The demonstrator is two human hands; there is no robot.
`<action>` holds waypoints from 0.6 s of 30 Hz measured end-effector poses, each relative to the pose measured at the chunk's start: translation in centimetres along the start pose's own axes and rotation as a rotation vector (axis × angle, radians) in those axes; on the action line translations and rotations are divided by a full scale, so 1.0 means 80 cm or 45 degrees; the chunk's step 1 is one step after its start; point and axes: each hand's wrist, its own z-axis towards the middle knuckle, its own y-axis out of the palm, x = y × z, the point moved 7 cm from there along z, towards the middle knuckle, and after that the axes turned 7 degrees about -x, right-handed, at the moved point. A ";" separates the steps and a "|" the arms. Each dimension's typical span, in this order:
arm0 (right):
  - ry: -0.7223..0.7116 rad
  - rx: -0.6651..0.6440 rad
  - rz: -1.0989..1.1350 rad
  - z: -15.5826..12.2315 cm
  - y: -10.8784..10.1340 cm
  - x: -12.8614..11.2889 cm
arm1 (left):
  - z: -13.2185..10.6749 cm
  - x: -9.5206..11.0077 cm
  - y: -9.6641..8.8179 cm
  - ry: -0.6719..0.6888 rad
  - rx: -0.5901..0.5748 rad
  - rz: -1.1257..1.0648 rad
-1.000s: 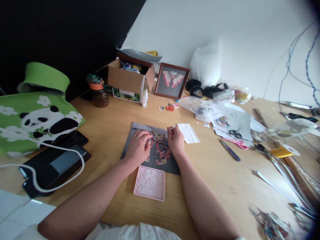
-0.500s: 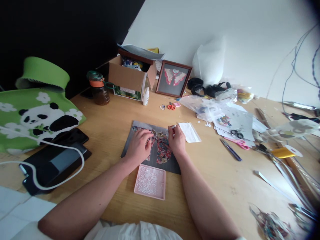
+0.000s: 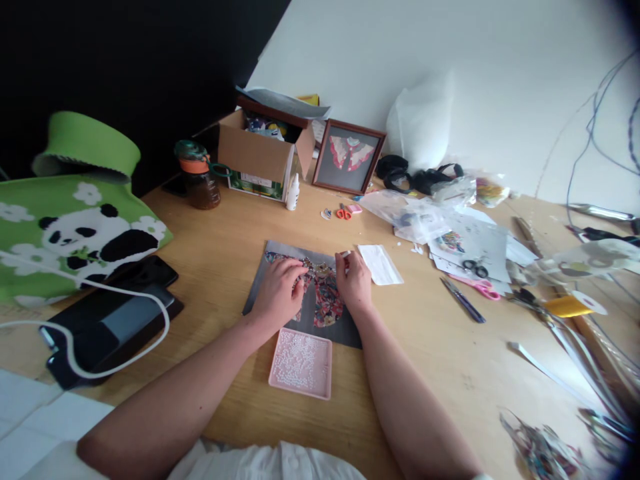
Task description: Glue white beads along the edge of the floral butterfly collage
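Comparing the head view with the frame taken one second earlier shows only a slight shift of the whole scene; both hands keep the same pose at the floral fabric piece (image 3: 329, 303), which lies on the grey sheet (image 3: 345, 332), just beyond the pink tray (image 3: 323, 387) of white beads (image 3: 297, 360). Left hand (image 3: 279, 291): half open, fingers loosely curled over the fabric's left part; a grip cannot be confirmed. Right hand (image 3: 356, 283): thumb and fingers drawn nearly together at the fabric's right edge, a small pale item showing at the fingertips (too small to identify; whether it is gripped cannot be determined). Printing: the cardboard box (image 3: 256, 157) carries a label (image 3: 256, 181), illegible at this size.
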 end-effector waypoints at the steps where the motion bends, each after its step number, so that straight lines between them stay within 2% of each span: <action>1: -0.001 -0.004 0.001 0.000 0.000 0.000 | 0.000 0.000 0.000 -0.001 0.000 0.001; 10: 0.025 0.051 -0.005 0.000 -0.004 0.003 | 0.000 -0.001 0.001 -0.004 -0.009 0.000; 18: 0.048 0.017 -0.002 0.001 0.000 0.007 | 0.000 -0.001 0.001 -0.008 -0.009 -0.006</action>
